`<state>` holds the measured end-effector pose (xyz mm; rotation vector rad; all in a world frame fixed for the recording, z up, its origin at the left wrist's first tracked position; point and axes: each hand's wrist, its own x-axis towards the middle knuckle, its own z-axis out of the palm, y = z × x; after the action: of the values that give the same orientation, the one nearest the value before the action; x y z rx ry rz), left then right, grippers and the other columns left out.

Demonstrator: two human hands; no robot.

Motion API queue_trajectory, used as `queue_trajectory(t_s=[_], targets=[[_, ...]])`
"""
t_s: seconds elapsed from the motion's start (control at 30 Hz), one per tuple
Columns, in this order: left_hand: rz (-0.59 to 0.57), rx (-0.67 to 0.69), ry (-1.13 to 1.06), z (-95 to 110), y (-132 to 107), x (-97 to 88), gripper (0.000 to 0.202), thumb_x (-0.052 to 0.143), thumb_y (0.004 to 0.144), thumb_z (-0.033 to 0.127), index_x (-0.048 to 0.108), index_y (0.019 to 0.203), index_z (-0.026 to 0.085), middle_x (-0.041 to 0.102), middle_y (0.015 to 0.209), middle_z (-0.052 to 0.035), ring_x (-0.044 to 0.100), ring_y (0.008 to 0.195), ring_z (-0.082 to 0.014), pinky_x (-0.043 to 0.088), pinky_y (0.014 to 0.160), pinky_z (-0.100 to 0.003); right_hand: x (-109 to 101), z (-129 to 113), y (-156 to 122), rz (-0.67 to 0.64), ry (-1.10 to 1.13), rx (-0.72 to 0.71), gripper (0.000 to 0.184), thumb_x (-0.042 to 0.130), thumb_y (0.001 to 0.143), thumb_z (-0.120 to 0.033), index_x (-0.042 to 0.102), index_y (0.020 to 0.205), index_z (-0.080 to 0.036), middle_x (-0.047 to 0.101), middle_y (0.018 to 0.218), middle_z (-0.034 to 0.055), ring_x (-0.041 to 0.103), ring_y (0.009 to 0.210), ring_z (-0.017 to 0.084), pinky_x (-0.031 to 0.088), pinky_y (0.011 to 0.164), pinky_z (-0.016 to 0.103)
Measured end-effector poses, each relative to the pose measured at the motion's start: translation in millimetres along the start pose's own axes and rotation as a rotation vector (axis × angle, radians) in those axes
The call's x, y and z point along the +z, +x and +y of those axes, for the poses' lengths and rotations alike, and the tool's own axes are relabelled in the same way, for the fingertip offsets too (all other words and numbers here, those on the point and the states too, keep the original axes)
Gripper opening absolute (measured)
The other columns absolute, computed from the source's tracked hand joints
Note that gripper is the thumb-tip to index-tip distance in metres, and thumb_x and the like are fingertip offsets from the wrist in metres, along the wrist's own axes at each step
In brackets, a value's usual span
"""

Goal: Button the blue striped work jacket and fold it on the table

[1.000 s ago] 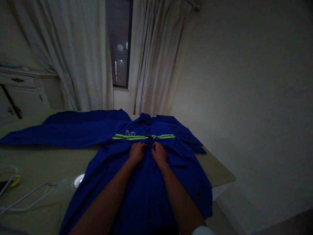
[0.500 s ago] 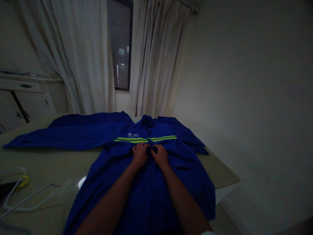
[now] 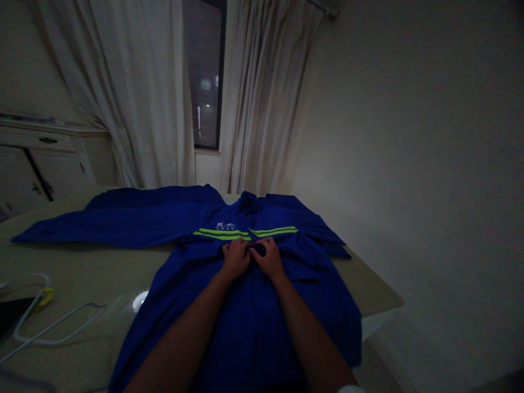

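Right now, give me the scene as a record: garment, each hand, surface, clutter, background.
garment: blue work jacket, collar away from wearer, yellow-green stripes across chest
left hand: curled onto front opening, just below stripes
right hand: curled onto same opening, beside left
surface: table
clutter: white cable, left side
background: pale curtains, window, cabinet

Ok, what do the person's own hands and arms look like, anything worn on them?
The left hand and right hand wear no gloves, and no watch shows. The left forearm and right forearm are bare; a pale edge, perhaps a sleeve, shows on the right arm. Rings: too dark to tell.
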<state>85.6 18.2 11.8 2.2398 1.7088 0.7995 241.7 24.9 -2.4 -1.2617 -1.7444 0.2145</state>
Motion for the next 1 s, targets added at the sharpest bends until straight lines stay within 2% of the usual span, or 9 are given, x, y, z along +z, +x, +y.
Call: queue_trajectory(t_s=[0.13,0.27,0.37,0.5,0.6,0.7,0.87,1.0], targets=[[0.046,0.042,0.037,6,-4,-1.8,0.03,0.041,0.102,0.025,0.07,0.097,0.023,0.068,0.112,-0.0074,0.057,0.114,-0.0241,0.032,0.094,-0.044,0,-5,-2,-0.013,-0.124,0.015,0.011,0.068,0.091,-0.03,0.074,0.092,-0.021,0.068,0.097,0.0072,0.067,0.094,0.022,0.052,0.091,0.033],[0.091,0.128,0.178,9,-9,-0.5,0.025,0.044,0.1,0.023,0.068,0.101,0.021,0.067,0.115,-0.0109,0.055,0.115,-0.0275,0.032,0.096,-0.047,2,-8,-3,-0.025,-0.29,-0.001,0.011,0.065,0.091,-0.026,0.074,0.094,-0.022,0.069,0.1,0.0086,0.064,0.099,0.025,0.05,0.091,0.035],[0.088,0.162,0.25,11,-11,2.9,0.023,0.045,0.098,0.02,0.068,0.103,0.02,0.067,0.117,-0.0131,0.054,0.116,-0.0291,0.032,0.097,-0.048,5,-4,-2,-0.023,-0.271,0.044,0.01,0.063,0.09,-0.023,0.073,0.089,-0.021,0.069,0.096,0.0081,0.064,0.096,0.024,0.05,0.09,0.034],[0.066,0.038,0.187,10,-10,6.2,0.03,0.041,0.103,0.032,0.07,0.101,0.021,0.067,0.117,-0.0116,0.055,0.116,-0.0284,0.033,0.099,-0.049,5,4,0,-0.029,-0.158,0.069,0.017,0.057,0.093,-0.022,0.071,0.085,-0.02,0.069,0.091,0.0067,0.066,0.088,0.021,0.05,0.086,0.032],[-0.009,-0.043,0.092,7,-6,6.1,0.028,0.05,0.099,0.041,0.071,0.109,0.025,0.066,0.123,-0.0096,0.054,0.118,-0.0294,0.035,0.098,-0.048,3,3,1,-0.016,-0.11,0.041,0.018,0.056,0.095,-0.024,0.071,0.086,-0.02,0.07,0.093,0.007,0.067,0.091,0.021,0.05,0.087,0.031],[-0.038,-0.053,0.014,2,-3,4.8,0.029,0.057,0.095,0.034,0.07,0.12,0.029,0.067,0.128,-0.0078,0.054,0.122,-0.0294,0.035,0.098,-0.047,2,1,0,-0.007,-0.061,0.025,0.019,0.056,0.097,-0.025,0.071,0.086,-0.02,0.07,0.093,0.0066,0.067,0.092,0.021,0.051,0.088,0.031],[0.004,-0.044,0.03,2,-4,1.3,0.027,0.049,0.096,0.02,0.073,0.107,0.026,0.072,0.117,-0.007,0.058,0.117,-0.0278,0.034,0.096,-0.047,3,-4,-2,-0.027,-0.109,-0.012,0.019,0.055,0.097,-0.025,0.072,0.091,-0.021,0.069,0.098,0.0071,0.067,0.093,0.02,0.051,0.09,0.032],[0.067,0.073,0.102,6,-8,-2.1,0.024,0.051,0.096,0.019,0.073,0.103,0.025,0.071,0.114,-0.0077,0.057,0.116,-0.0278,0.03,0.1,-0.05,1,-11,-3,-0.02,-0.247,-0.012,0.015,0.057,0.093,-0.021,0.072,0.097,-0.02,0.068,0.101,0.0074,0.066,0.094,0.021,0.05,0.089,0.03]])
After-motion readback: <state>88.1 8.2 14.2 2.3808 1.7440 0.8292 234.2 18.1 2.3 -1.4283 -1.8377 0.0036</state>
